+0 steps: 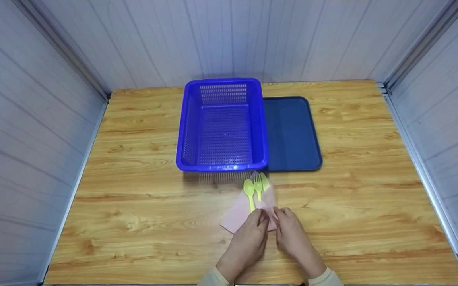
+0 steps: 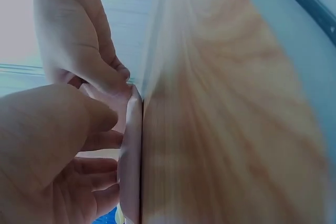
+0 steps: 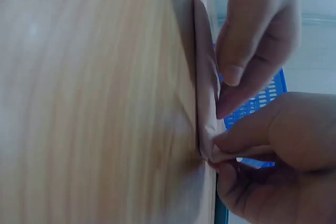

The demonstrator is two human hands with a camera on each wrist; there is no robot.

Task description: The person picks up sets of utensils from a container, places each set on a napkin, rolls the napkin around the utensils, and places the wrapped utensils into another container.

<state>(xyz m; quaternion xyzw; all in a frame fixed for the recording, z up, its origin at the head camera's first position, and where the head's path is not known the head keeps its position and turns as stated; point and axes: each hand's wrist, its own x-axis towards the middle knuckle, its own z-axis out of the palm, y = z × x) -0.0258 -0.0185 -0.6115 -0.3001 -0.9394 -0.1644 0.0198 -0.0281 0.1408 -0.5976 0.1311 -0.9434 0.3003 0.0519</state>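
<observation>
A pink napkin (image 1: 237, 214) lies on the wooden table (image 1: 133, 222) in front of the basket. On it lie a green spoon (image 1: 249, 190), a green fork (image 1: 258, 186) and a green knife (image 1: 265, 182), their heads pointing to the basket and their handles under a fold of the napkin. My left hand (image 1: 261, 217) and right hand (image 1: 278, 215) meet at the napkin's near right part, and each pinches the fold. In the left wrist view my left hand (image 2: 113, 129) holds the napkin (image 2: 131, 150) edge. In the right wrist view my right hand (image 3: 218, 153) pinches the napkin (image 3: 206, 93).
An empty blue perforated basket (image 1: 223, 123) stands at the middle back of the table. A dark blue tray (image 1: 292, 135) lies flat against its right side. Grey panel walls close in the table on the left, back and right.
</observation>
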